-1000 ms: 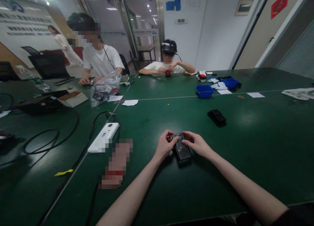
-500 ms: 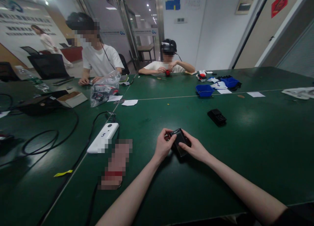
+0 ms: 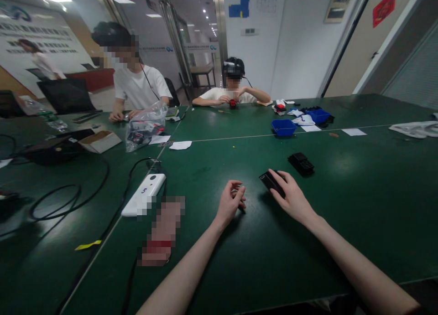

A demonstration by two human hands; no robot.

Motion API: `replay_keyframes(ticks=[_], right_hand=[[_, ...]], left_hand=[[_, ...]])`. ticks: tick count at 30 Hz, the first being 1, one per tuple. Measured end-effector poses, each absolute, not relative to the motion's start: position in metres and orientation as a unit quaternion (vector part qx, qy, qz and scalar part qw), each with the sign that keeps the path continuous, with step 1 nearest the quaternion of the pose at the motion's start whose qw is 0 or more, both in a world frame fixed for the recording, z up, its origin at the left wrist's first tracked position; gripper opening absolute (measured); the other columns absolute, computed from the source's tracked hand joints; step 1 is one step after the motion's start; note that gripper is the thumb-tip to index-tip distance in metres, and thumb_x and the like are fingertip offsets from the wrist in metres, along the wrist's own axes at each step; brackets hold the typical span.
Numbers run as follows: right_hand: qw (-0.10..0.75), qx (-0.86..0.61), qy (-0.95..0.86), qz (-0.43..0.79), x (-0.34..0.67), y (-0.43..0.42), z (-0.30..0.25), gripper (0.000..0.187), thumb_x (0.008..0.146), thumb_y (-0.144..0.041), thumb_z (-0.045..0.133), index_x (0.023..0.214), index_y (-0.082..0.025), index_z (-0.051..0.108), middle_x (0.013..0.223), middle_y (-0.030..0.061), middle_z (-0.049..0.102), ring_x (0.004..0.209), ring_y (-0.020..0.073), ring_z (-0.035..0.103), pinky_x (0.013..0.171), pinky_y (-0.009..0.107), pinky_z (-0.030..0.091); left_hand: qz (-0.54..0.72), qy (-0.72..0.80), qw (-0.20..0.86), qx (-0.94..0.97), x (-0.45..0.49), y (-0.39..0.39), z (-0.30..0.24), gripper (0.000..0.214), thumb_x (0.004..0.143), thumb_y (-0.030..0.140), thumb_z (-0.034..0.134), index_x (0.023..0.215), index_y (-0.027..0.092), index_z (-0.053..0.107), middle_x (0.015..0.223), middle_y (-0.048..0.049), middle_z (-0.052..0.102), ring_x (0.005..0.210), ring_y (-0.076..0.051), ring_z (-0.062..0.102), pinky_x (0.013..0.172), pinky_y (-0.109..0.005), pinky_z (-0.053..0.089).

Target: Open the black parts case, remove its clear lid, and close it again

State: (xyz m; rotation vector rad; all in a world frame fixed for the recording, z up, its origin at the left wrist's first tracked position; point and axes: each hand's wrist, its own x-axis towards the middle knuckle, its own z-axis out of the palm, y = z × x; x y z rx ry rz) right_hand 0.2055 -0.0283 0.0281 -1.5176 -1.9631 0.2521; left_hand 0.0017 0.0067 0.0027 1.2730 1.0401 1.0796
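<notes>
My right hand is closed around a flat black rectangular case, holding it above the green table. The case's far left end shows past my fingers, and the rest is covered by the hand; what kind of case it is I cannot make out. To the left, my left hand has loosely curled fingers that are apart, with nothing in them. A second black device, with what look like small raised keys on top, lies on the table just beyond my right hand.
On my left lie a white power bank marked 5, a blurred pinkish phone-shaped item and black cables. Farther off are a clear plastic bag, an open carton and a blue tray. Two people sit across the table.
My left hand has let go of the black case. My right hand has carried it to the right, towards the second black device, and tilted it.
</notes>
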Motion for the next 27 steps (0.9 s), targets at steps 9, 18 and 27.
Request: replay_keyframes(ticks=[9, 18, 27], right_hand=[[0.091, -0.658, -0.722, -0.193, 0.297, -0.059, 0.008, 0.048, 0.082, -0.015, 0.041, 0.13, -0.021, 0.047, 0.12, 0.0173, 0.048, 0.097, 0.0294, 0.049, 0.077, 0.043, 0.044], [0.041, -0.714, -0.67, -0.2, 0.306, -0.067, 0.007, 0.053, 0.079, -0.011, 0.04, 0.131, -0.017, 0.045, 0.125, 0.0189, 0.044, 0.106, 0.0343, 0.046, 0.082, 0.048, 0.043], [0.0, -0.73, -0.655, -0.195, 0.298, -0.06, 0.011, 0.045, 0.085, -0.024, 0.038, 0.127, -0.015, 0.049, 0.124, 0.0208, 0.045, 0.104, 0.034, 0.048, 0.08, 0.048, 0.044]], left_hand=[[0.433, 0.434, 0.529, 0.587, 0.002, 0.006, 0.002, 0.028, 0.076, 0.038, 0.056, 0.088, 0.014, 0.051, 0.076, -0.0003, 0.047, 0.058, -0.009, 0.052, 0.04, -0.018, 0.047], [0.428, 0.44, 0.514, 0.6, 0.002, 0.007, 0.001, 0.025, 0.076, 0.037, 0.055, 0.085, 0.014, 0.052, 0.074, -0.0006, 0.049, 0.058, -0.01, 0.053, 0.04, -0.018, 0.046], [0.419, 0.45, 0.512, 0.6, 0.002, 0.006, 0.002, 0.021, 0.077, 0.034, 0.053, 0.084, 0.014, 0.052, 0.071, 0.0, 0.05, 0.054, -0.009, 0.053, 0.04, -0.018, 0.046]])
